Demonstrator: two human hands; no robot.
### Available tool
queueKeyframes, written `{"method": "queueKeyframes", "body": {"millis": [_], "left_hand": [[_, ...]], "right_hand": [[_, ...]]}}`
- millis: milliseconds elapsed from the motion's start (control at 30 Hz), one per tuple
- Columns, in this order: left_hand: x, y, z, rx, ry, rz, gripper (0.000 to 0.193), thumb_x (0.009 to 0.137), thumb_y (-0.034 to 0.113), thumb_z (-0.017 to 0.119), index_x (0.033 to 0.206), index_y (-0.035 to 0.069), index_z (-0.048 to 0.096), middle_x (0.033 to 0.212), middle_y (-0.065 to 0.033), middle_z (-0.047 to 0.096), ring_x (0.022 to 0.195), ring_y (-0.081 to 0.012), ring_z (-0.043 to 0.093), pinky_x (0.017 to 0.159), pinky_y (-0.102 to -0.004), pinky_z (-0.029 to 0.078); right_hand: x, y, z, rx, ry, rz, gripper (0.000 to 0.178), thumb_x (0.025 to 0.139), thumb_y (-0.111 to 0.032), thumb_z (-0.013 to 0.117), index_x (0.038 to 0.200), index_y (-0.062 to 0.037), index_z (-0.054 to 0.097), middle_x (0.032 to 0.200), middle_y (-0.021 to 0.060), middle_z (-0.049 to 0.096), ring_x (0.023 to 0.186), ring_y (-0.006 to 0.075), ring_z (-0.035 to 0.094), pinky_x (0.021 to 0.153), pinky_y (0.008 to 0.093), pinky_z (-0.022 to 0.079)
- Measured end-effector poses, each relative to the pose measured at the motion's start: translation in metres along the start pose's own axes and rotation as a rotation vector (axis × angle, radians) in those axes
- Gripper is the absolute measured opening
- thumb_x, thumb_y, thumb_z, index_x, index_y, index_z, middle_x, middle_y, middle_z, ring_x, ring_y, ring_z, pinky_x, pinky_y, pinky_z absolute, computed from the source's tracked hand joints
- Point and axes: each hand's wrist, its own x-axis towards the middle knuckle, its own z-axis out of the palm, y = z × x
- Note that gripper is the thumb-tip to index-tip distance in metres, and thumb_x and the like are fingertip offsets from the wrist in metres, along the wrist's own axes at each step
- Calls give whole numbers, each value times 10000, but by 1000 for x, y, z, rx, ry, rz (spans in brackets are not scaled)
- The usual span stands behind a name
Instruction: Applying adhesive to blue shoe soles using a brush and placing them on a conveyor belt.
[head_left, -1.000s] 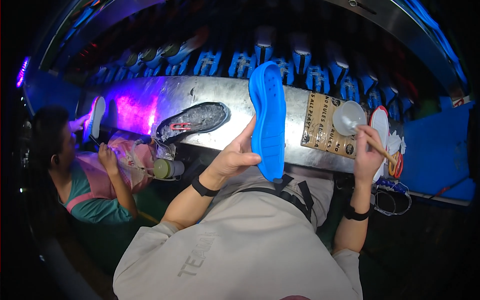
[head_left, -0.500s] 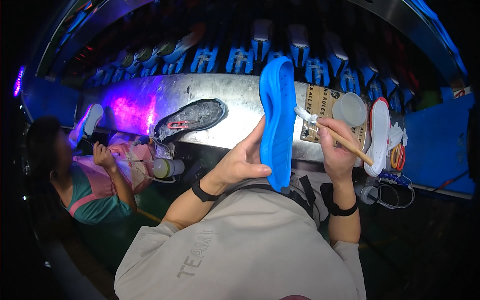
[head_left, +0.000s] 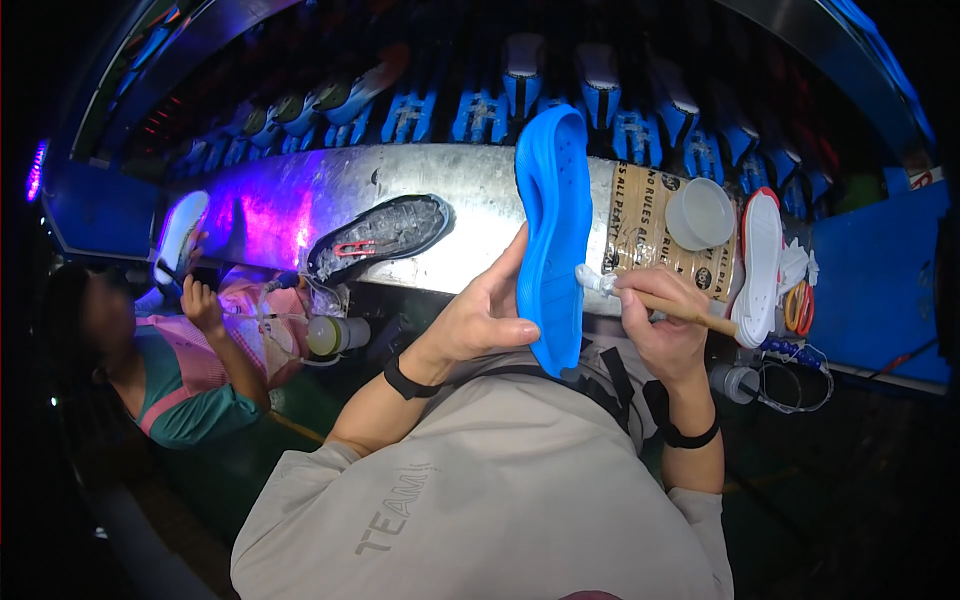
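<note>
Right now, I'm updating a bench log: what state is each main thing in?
Blue sole: raised, held in left hand
Brush: held in right hand, white tip at blue sole's edge
Translucent tub: uncovered, on cardboard
Dark shoe piece: lying on metal bench
White sole: lying right of cardboard

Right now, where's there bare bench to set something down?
The metal bench looks bare between the dark shoe piece and the blue sole in your left hand, and left of that piece. Its right end is crowded: cup on cardboard, white sole beside it.
</note>
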Motion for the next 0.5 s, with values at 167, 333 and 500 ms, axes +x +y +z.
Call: {"method": "queueKeyframes", "body": {"millis": [167,333,500], "left_hand": [[-1,5,-4,-29,34,19,1193,738,177,799,1623,57,9,1630,-135,252,1482,-249,312,1199,-391,273],[-1,8,-2,13,28,12,1221,714,205,812,1623,56,11,1632,-138,247,1484,-257,310,1201,-390,267],[-1,10,-5,53,28,47,1223,711,199,812,1621,46,11,1633,-143,243,1486,-261,303,1205,-391,256]], "right_hand": [[-6,-9,-6,254,-73,310,34,872,-21,664,874,-7,696,809,44,681,678,114,600,620,276,471],[-1,-12,0,277,100,266,45,878,-20,660,885,-7,703,825,56,692,729,126,621,678,262,488],[3,-11,4,123,115,97,51,844,-9,673,883,-4,706,795,81,680,689,167,620,647,271,484]]}}
